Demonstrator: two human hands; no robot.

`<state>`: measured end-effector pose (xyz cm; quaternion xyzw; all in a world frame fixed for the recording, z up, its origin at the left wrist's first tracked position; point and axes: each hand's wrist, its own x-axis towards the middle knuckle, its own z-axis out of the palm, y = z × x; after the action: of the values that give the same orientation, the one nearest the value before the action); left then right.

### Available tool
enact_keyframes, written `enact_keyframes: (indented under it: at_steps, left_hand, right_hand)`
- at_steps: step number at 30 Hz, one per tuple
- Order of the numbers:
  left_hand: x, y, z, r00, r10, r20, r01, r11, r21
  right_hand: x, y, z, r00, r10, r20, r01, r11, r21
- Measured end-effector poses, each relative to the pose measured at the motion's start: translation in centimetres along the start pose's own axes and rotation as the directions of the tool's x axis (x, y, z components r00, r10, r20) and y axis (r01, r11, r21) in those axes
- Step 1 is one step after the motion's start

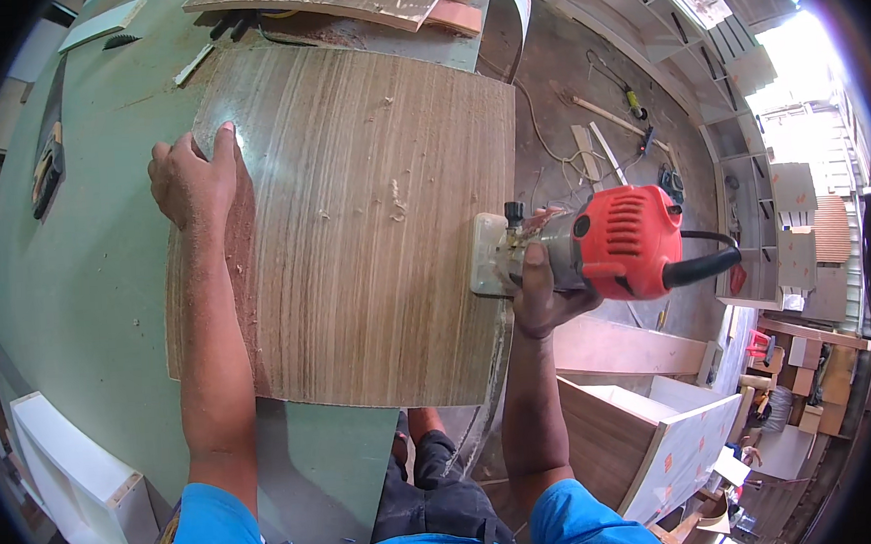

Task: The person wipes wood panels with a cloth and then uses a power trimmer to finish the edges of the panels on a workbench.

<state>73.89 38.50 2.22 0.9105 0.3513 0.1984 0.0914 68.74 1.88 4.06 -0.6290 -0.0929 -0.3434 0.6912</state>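
A wood-grain board [354, 217] lies flat on a green tabletop, with curled shavings scattered over its face. My left hand [194, 181] grips the board's left edge, thumb on top and fingers curled at the side. In my right hand [545, 291] is a red trim router [631, 242], tipped sideways in the view with its pale base plate on the board's right edge. My thumb wraps its grey body; most of the other fingers are hidden behind it. The router's bit cannot be seen.
A handsaw [48, 169] rests on the green tabletop [101, 280] at left. More wood-grain panels [343, 1] lie beyond the board. White cabinet boxes [650, 418] stand at lower right. Cords and wood strips [587, 156] are on the floor to the right.
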Motion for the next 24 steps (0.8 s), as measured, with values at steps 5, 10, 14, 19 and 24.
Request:
enact_keyframes:
  at_steps: [5,10,14,19,24]
  left_hand:
    - [0.0,0.2,-0.2,1.000,0.000,0.028,0.000,1.000,0.010]
    - [-0.1,0.7,-0.9,0.998,-0.023,0.064,0.024,1.000,-0.002]
    - [-0.2,0.8,-1.3,0.998,-0.021,0.064,0.022,1.000,-0.008]
    - [-0.4,1.3,-1.9,0.999,-0.020,0.046,0.021,1.000,-0.019]
    - [-0.4,1.4,-1.9,1.000,-0.009,0.019,0.009,1.000,-0.026]
  right_hand:
    - [2.1,0.9,0.9,0.997,-0.074,0.014,0.075,0.995,-0.062]
    - [3.8,2.2,1.6,0.996,-0.094,0.011,0.094,0.988,-0.122]
    - [5.1,3.1,2.3,0.992,-0.125,0.018,0.126,0.971,-0.206]
    - [6.3,3.9,3.3,0.990,-0.139,0.016,0.140,0.978,-0.152]
    - [7.6,4.3,4.4,0.987,-0.162,0.007,0.162,0.977,-0.139]
